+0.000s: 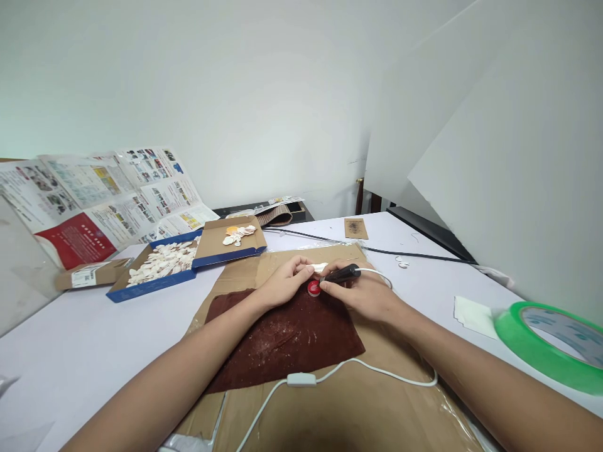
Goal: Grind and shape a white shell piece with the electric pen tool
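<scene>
My left hand point(285, 281) pinches a small white shell piece point(319, 268) over a red bottle cap point(313, 288). My right hand point(362, 290) is closed round a black pen-shaped corded tool point(342, 273) whose tip points at the shell piece. Both hands work above a dark brown cloth point(287, 336) dusted with white powder, laid on a flat sheet of cardboard point(358, 408). The tool's white cord point(377, 370) loops back over the cardboard to an inline switch point(301, 379).
A blue-edged open box point(155, 267) of white shells lies at the left, its lid half point(230, 242) holding a few more. Brochures point(94, 194) lean on the wall. A green tape roll point(551, 342) and a white paper scrap point(473, 314) sit right. A black cable point(409, 254) crosses behind.
</scene>
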`<state>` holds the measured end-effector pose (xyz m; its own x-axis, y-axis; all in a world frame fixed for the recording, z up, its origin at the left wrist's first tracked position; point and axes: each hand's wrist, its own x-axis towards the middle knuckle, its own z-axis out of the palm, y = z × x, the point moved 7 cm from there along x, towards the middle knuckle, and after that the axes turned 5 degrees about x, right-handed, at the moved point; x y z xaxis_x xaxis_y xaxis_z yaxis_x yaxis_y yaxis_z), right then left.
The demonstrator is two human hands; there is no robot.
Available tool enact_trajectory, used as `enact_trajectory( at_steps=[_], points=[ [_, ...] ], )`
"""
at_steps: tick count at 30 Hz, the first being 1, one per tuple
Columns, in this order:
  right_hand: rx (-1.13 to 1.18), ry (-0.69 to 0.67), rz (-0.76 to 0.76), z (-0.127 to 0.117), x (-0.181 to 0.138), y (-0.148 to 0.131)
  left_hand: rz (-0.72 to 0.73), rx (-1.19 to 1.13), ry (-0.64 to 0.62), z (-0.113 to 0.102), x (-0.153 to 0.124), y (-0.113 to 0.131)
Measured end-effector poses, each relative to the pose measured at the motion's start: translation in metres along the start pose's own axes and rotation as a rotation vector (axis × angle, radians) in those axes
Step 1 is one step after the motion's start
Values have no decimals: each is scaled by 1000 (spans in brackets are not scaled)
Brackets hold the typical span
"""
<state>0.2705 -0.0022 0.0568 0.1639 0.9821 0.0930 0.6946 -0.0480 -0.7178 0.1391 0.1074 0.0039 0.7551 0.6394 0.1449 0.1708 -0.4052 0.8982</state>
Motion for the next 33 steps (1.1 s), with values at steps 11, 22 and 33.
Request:
enact_trajectory(
  at_steps=[11,22,33],
  points=[
    [99,4,-115,-1,-2,-2,6,-123,5,-2,1,-1],
    [124,34,-96,-4,1,7,0,-75,25,-6,-1,6],
    [907,298,109,2,12,38,-200,-398,302,-19,-21,21]
  ],
)
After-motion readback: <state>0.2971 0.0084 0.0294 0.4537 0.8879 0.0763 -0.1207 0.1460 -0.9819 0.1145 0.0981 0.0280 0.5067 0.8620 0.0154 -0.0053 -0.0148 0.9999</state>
